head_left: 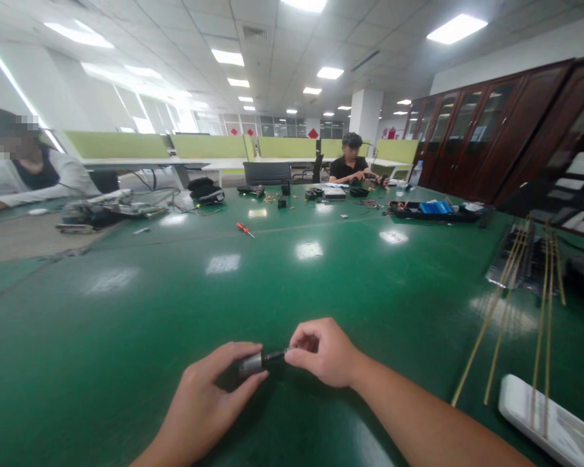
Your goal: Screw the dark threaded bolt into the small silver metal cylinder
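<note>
Above the near part of the green table, a small silver cylinder (251, 366) lies sideways between the thumb and fingers of my left hand (213, 393). A thin dark stem (274, 355) runs from its right end toward my right hand (325, 353). The thumb and index finger of that hand pinch the stem's far tip, and the remaining fingers are curled. My fingertips hide the very end of the stem. Whether the stem is rigid or a bundle of wires is too small to tell.
On the green table (175, 311) lies an orange screwdriver (244, 229). Thin yellow sticks (496, 311) and a white case (549, 415) are at the right. Electronic parts (111, 211) and a black tray (435, 211) sit farther back. One person (350, 162) sits opposite, another (34, 172) at the left.
</note>
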Available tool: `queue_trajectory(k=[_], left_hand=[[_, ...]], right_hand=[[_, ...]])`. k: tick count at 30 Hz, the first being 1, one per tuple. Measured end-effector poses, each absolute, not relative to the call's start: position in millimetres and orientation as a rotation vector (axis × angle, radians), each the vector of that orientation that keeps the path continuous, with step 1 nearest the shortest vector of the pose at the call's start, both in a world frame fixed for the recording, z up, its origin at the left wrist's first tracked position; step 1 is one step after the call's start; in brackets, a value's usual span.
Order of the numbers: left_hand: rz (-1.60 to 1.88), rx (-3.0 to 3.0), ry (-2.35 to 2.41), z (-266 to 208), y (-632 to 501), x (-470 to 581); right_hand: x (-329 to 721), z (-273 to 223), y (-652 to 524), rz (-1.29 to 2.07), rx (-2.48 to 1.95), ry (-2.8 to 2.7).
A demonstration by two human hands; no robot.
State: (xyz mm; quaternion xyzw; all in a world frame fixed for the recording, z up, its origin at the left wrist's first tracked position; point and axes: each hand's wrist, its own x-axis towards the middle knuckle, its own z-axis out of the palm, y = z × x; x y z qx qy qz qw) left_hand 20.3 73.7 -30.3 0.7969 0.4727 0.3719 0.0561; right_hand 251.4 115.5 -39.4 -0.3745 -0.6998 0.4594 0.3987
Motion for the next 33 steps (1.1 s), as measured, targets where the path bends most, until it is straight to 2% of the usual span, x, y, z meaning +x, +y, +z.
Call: queue_trajectory(k=[9,15,22,28,33], left_hand=[[1.117,2.359,1.506,-29,74,16],[1.124,2.214,1.622,-24,74,14],[1.247,1.693,1.587,-24,82,16],[1.221,1.432,1.597,-28,91,9],[1.243,1.209,1.506,-23,91,15]], right_hand=[[258,-38,123,1.156,-0.936,-1.727],[263,-43,132,1.264,-0.929,-1.635],[267,-47,139,1.329,-0.907,-1.552],[269,-49,146,1.381,-0.871,-1.459],[276,-45,152,1.516,-0.803,-1.197]])
